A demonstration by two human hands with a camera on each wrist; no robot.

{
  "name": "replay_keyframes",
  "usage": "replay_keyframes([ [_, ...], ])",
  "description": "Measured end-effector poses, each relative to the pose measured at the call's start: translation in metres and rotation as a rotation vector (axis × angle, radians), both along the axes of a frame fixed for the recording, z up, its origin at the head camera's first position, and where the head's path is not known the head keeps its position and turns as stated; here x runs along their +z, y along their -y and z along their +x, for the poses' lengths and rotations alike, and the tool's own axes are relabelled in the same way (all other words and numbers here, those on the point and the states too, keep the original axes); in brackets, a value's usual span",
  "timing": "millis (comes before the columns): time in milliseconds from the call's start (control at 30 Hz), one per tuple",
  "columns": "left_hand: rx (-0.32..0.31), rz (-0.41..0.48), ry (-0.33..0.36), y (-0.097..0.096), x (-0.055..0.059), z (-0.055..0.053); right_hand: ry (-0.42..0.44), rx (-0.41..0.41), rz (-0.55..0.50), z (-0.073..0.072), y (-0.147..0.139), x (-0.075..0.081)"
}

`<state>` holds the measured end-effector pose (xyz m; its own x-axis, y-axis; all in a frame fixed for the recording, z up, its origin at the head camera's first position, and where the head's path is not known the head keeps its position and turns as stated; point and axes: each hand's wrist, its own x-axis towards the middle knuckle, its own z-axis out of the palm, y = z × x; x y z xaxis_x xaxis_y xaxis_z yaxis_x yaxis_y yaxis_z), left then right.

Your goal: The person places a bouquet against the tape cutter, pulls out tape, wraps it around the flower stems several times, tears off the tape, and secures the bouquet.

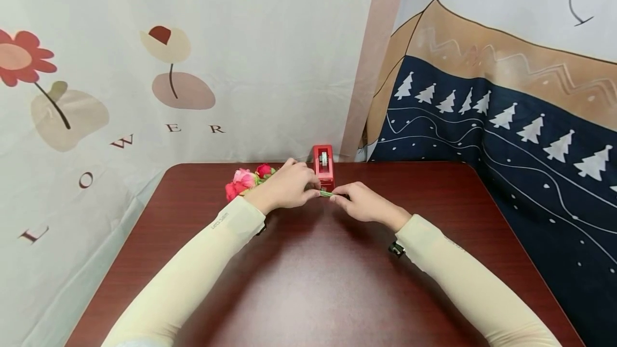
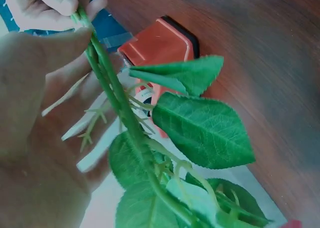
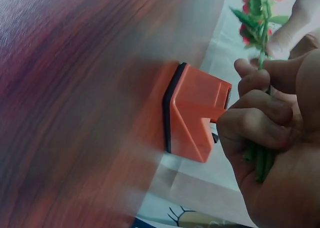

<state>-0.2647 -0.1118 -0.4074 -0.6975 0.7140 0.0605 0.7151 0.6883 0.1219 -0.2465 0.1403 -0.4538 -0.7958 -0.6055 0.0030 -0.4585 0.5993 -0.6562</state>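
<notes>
My left hand [image 1: 288, 186] pinches the green stems of a bunch of artificial flowers between thumb and fingers. Red and pink blooms [image 1: 242, 181] stick out past that wrist to the left. In the left wrist view, the stems [image 2: 131, 125] run side by side across the palm, with broad green leaves [image 2: 202, 130] lower down. Close by, my right hand [image 1: 365, 203] has its fingers curled round the lower stems, and the cut stem ends [image 3: 260, 163] poke out below them in the right wrist view. Just behind both hands stands a red tape dispenser [image 1: 325, 180].
The dark red wooden table [image 1: 308, 283] has its back edge just beyond the dispenser. Behind it hang a pale curtain with flower prints [image 1: 270, 68] and a navy and tan cloth with white trees [image 1: 482, 122].
</notes>
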Motion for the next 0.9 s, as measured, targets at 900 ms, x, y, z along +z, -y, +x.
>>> replay_keyframes([
  [900,0.378,0.755,0.172,0.005,-0.023,0.019,0.497,-0.247,-0.538,0.014,0.006,0.046],
])
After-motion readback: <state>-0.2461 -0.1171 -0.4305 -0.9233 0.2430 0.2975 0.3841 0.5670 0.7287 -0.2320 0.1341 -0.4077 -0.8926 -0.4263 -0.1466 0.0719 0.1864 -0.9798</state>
